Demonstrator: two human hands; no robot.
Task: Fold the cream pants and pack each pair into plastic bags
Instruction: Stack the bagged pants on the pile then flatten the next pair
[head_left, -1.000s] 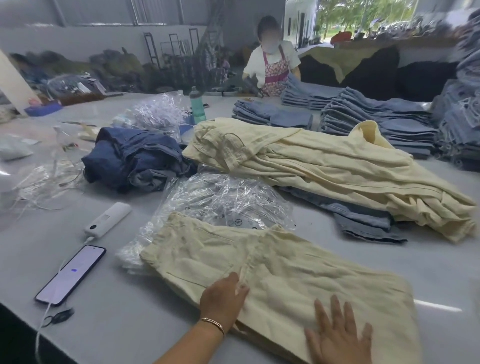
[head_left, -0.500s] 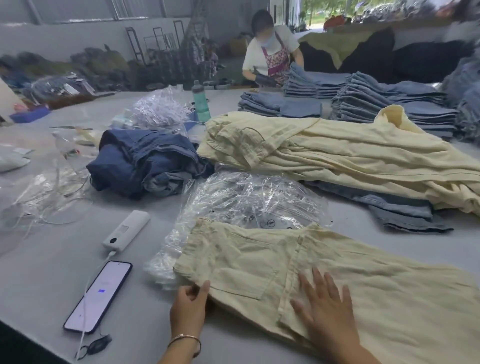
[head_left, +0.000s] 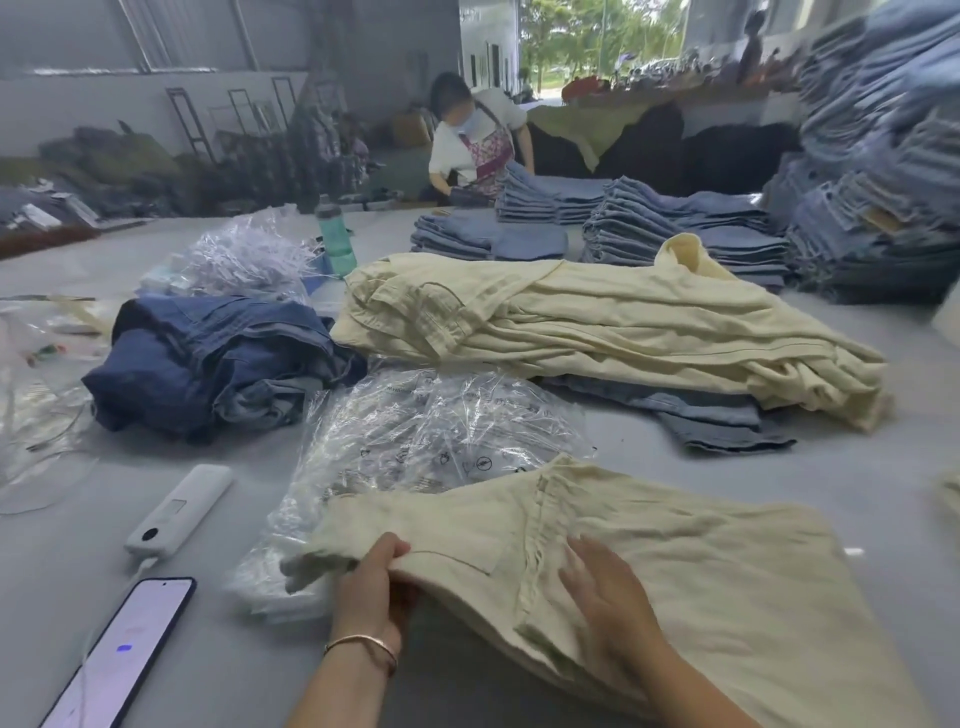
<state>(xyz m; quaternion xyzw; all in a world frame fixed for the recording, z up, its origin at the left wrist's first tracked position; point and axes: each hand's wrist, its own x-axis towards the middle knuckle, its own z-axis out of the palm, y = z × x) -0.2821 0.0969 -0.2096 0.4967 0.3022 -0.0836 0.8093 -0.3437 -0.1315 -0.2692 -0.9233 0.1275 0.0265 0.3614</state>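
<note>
Cream pants (head_left: 649, 561): one pair is being worked flat at the near edge of the grey table (head_left: 779, 467), its waist end overlapping the stack of plastic bags (head_left: 441, 447).
Left hand (head_left: 371, 597): the near waist corner is being gripped, fingers curled under the cloth and thumb on top; the edge is being lifted slightly off the table.
Right hand (head_left: 605, 597): fingers are being held straight and spread, pressed flat on the fabric beside the centre seam; nothing is being grasped.
Step in hand: judged to be the first fold, with the waist end being brought over while the middle is being pinned.
How it is done well: the flat palm should be kept on the fold line so the cloth is not dragged; the lifted edge should be carried over evenly and matched to the far edge, and creases smoothed outward before pressing.
Risk: the bags underneath may be pulled along with the waist if it is being slid rather than lifted.
Remaining work: a pile of cream pants (head_left: 597, 332) is lying unfolded further back, so much is judged to be left; no pair is seen bagged.
</note>
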